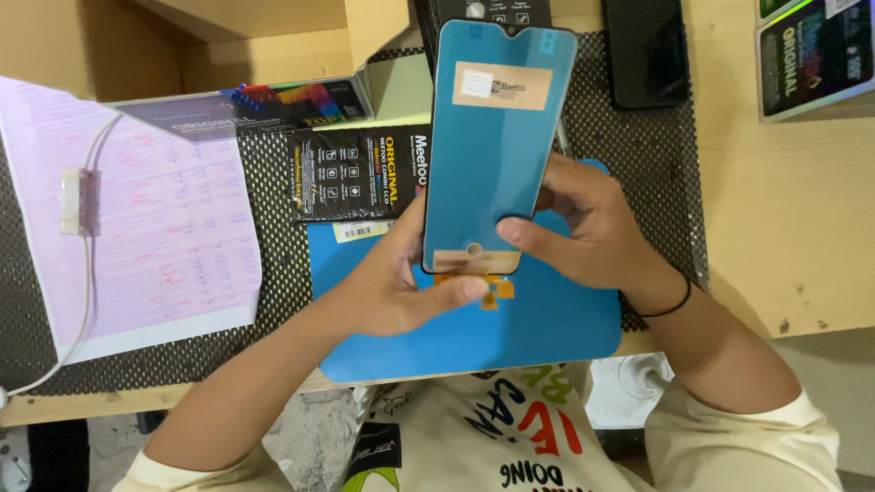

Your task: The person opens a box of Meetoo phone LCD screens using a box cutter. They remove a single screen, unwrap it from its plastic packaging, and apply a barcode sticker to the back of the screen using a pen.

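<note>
Both my hands hold a phone screen panel [492, 137] upright over a blue work mat [547, 328]. A blue protective film with a tan sticker near the top covers the panel. My left hand [396, 282] grips its lower left edge, thumb pressing on the orange flex cable [492, 290] at the bottom. My right hand [583, 228] holds the lower right edge, its thumb on the blue film. A black band circles my right wrist.
A black foil pouch [351, 173] lies behind the mat. An open box [273, 105] and a printed paper sheet [137, 219] with a white cable [87, 200] lie left. A dark phone [647, 50] and another box [811, 55] sit at the back right.
</note>
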